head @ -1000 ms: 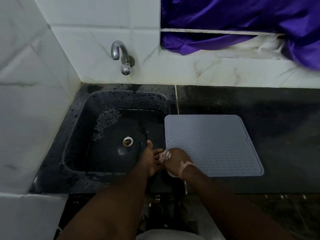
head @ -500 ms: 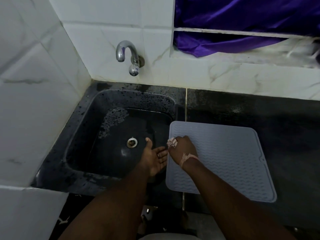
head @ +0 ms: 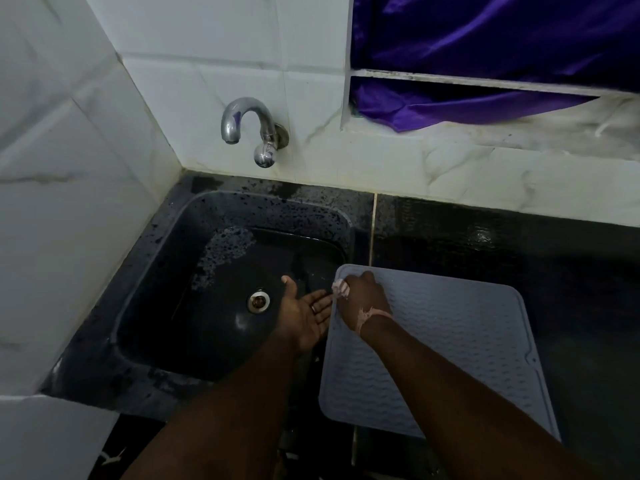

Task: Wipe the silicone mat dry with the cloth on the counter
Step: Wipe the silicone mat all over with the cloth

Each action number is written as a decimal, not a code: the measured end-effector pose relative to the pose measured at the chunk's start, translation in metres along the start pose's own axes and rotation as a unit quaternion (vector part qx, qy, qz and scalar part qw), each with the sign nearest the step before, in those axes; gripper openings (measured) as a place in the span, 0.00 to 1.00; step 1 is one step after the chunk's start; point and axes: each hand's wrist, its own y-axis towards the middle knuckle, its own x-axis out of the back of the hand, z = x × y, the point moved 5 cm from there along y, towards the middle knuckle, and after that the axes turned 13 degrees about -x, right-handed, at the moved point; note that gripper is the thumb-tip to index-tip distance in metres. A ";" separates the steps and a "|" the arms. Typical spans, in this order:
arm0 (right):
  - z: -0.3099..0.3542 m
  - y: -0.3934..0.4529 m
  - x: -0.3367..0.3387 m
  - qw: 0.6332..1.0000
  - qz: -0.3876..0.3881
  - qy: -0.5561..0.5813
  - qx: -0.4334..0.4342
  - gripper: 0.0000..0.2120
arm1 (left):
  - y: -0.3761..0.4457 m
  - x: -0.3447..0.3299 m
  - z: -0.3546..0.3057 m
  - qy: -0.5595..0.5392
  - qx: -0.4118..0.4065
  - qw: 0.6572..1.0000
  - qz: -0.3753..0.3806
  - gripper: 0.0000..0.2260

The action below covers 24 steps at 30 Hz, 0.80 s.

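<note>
- I am looking down at a pale grey silicone mat lying flat on the dark counter, just right of the sink; its left edge is sitting along the sink's right rim
- The mat is a rounded rectangle, and its long axis is running from the near right corner of the view up toward the far left, slightly skewed to the counter's front edge
- The right hand is resting on the mat's far left corner, fingers closed around a small bunched pinkish-white cloth, which is peeking out at the knuckles and touching the mat
- The left hand is hovering over the sink basin, palm up and fingers spread, holding nothing, with its fingertips just beside the mat's left edge
- A chrome tap is jutting from the white tiled wall above the sink, and a purple fabric is hanging in a recess at the upper right
- The right forearm is crossing the mat's near half, hiding part of it
- The mat's surface is showing rows of fine wavy ridges, a raised border and a small notch on its right edge
</note>
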 end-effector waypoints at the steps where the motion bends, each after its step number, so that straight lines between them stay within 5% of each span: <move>1: 0.000 0.003 -0.004 1.000 0.017 -0.019 0.011 0.12 | 0.005 -0.002 0.000 -0.002 0.000 1.000 -0.004 0.50; 5: 0.001 0.018 -0.002 0.990 0.101 0.102 -0.002 0.10 | 0.017 -0.002 0.004 -0.019 -0.004 1.000 -0.015 0.52; 7: 0.000 0.031 0.011 0.983 0.080 0.162 -0.013 0.09 | 0.021 -0.002 0.005 -0.033 -0.010 0.999 -0.018 0.51; 11: -0.005 0.043 0.025 0.995 -0.041 0.086 -0.041 0.11 | 0.032 -0.011 -0.002 -0.037 -0.018 0.999 -0.010 0.49; 18: 0.029 0.047 0.003 0.997 0.054 -0.064 0.003 0.15 | 0.049 -0.012 0.000 -0.053 -0.018 0.998 0.005 0.51; 22: 0.020 0.060 0.009 0.976 0.165 0.132 -0.060 0.14 | 0.053 -0.013 0.000 -0.060 -0.017 0.998 -0.008 0.52; 24: 0.002 0.059 0.023 0.963 0.124 0.227 -0.077 0.12 | 0.054 -0.019 -0.005 -0.039 -0.016 0.999 -0.013 0.50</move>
